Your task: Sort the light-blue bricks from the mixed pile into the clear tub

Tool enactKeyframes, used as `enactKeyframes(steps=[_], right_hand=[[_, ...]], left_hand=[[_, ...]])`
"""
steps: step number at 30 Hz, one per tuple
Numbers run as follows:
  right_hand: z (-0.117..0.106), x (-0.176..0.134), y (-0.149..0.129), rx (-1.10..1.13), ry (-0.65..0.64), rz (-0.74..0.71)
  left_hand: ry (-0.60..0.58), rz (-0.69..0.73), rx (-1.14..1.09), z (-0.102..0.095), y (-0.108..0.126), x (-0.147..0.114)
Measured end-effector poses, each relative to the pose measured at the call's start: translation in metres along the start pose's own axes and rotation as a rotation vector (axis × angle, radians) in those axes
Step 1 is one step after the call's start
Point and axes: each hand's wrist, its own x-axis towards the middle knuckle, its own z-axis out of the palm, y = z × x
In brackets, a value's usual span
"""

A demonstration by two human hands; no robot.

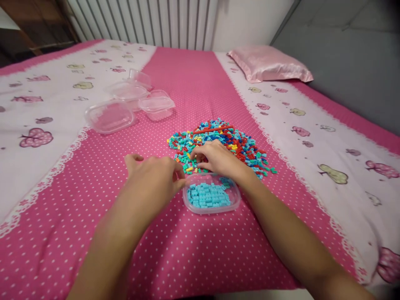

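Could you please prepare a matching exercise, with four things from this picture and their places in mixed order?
1. Shiny pink pillow
2. Long thin red piece
3. Grouped light-blue plastic bricks
4. Ribbed white radiator

A. Inside the clear plastic container
B. Beyond the pink-and-white bedspread
C. Beside the grey padded panel
D. Atop the pile of multicoloured plastic bricks

Pairs: 1-C; 2-D; 3-A; 4-B

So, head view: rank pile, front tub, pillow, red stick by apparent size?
1. Pile
2. Front tub and pillow: too alike to rank; tub is nearer the camera
3. Red stick
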Motion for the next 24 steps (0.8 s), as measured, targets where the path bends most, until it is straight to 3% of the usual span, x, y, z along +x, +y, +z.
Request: enactKeyframes(steps=[5,10,13,18,24], right_hand=[[0.001,0.001,0.005,0.075,0.009,-0.040],[-0.014,-0.005,0.009,0.170,0.052,-0.048],[-0.026,-0.012,0.006,0.313,0.051,-0.083],[-0.035,-0.020,0.000,0.632,0.000,-0.136],[-0.035,-0.019,0.003,0.824,-0.022,-0.165]], left_hand=[[0.041,0.020,-0.034,0.002,-0.005,-0.001],[0.058,0.020,-0.051,-0.004,-0.003,-0.002],[0.157,0.068,-0.090,-0.005,0.003,-0.001],[0.327,0.274,-0.147,0.002,0.016,0.004],[0.440,0.327,-0.124,0.007,0.020,0.009]])
